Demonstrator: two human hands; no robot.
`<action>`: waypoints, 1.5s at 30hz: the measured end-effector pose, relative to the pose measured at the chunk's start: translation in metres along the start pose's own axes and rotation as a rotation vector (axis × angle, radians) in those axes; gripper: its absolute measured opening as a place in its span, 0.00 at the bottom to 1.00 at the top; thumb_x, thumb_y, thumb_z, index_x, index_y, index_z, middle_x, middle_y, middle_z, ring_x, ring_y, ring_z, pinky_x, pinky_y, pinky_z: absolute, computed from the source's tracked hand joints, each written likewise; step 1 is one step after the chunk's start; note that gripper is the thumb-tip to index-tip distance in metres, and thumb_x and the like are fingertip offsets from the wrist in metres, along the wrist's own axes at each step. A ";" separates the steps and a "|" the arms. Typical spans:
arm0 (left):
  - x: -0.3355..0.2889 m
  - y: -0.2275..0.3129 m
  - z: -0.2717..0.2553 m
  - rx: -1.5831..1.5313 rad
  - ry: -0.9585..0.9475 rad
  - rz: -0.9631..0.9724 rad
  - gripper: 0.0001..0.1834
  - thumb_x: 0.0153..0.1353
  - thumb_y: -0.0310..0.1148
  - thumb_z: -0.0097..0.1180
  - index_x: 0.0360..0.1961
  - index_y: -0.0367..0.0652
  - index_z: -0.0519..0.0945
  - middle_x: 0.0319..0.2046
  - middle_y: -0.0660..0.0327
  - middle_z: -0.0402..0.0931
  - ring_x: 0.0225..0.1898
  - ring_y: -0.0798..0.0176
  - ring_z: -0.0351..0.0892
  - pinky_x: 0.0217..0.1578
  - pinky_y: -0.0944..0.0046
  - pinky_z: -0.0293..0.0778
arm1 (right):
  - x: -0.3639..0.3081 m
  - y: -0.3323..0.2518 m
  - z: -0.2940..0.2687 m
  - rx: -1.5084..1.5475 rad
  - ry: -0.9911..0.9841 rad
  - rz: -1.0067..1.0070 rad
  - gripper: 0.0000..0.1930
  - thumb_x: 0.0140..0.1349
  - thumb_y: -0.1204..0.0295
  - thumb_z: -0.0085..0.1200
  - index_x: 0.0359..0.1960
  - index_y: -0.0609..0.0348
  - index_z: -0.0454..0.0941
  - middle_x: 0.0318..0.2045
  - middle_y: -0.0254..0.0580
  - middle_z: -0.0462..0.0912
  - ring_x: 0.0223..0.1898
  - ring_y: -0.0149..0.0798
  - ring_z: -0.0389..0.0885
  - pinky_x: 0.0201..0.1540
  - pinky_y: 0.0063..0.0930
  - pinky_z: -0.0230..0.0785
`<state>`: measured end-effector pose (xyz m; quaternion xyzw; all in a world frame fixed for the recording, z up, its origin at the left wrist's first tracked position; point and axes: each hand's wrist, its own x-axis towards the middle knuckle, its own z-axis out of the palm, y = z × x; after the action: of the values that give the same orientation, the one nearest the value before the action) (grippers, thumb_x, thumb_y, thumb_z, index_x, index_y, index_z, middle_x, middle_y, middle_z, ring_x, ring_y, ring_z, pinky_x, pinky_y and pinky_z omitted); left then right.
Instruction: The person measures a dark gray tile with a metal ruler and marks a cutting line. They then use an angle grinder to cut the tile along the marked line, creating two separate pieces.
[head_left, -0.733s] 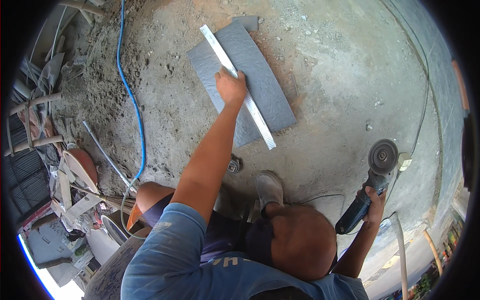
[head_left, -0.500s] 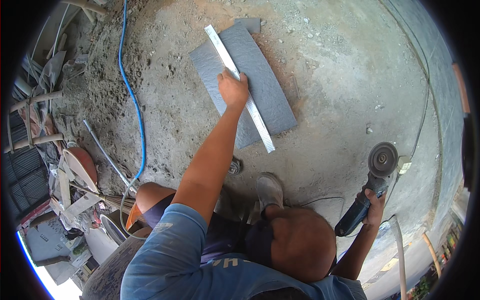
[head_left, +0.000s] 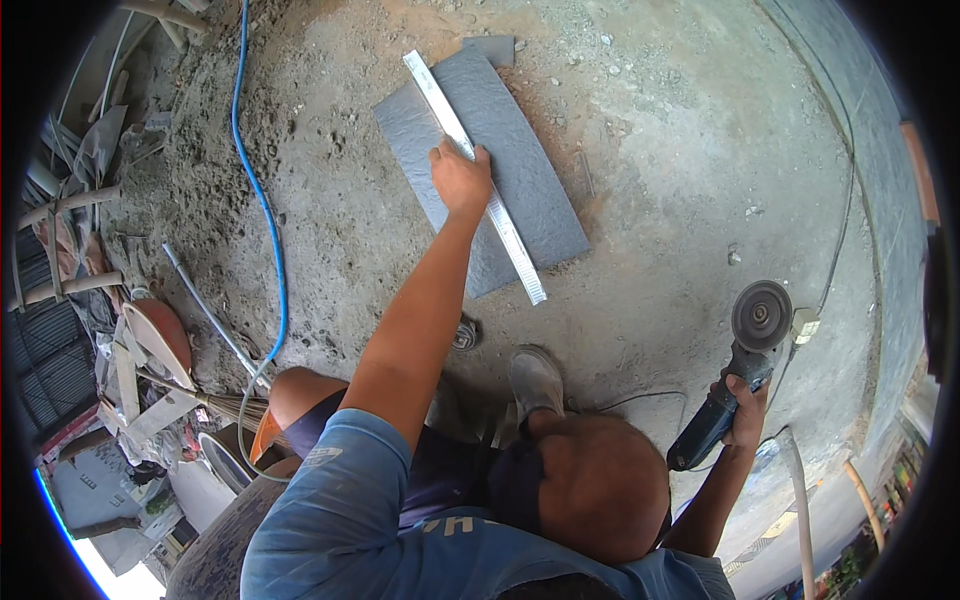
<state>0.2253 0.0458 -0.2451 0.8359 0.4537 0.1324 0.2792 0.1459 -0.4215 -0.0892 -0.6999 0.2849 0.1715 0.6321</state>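
A dark grey textured tile (head_left: 537, 170) lies flat on the concrete floor, ahead of my feet. Across it, at a slant, rests a silver metal straightedge (head_left: 516, 243), its near end reaching past the tile's edge. My left hand (head_left: 461, 180) is closed on the straightedge near its middle, thumb on one side and fingers on the other. Off to the right, my right hand (head_left: 744, 412) grips the black body of an angle grinder (head_left: 703, 432). The grinder's round disc (head_left: 761, 315) points away from me, well apart from the tile.
A small grey tile piece (head_left: 492, 49) lies at the tile's far corner. A blue hose (head_left: 262, 195) runs down the left side. Scrap wood and a basin (head_left: 158, 338) crowd the left. A cable with a pale socket box (head_left: 805, 326) lies on the right, near the wall (head_left: 893, 190).
The whole view has shifted slightly, so everything sits a little further left. My hands keep the same holds on the straightedge and the angle grinder.
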 end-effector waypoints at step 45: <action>0.003 -0.004 0.003 0.065 0.000 0.076 0.36 0.56 0.39 0.64 0.64 0.36 0.71 0.47 0.39 0.73 0.49 0.39 0.78 0.52 0.49 0.74 | 0.004 0.004 -0.007 -0.019 -0.013 -0.004 0.27 0.49 0.70 0.68 0.50 0.58 0.68 0.32 0.41 0.79 0.25 0.38 0.82 0.27 0.32 0.79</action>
<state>0.2255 0.0490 -0.2502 0.8611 0.4257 0.1283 0.2467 0.1461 -0.4292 -0.0940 -0.7055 0.2777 0.1772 0.6275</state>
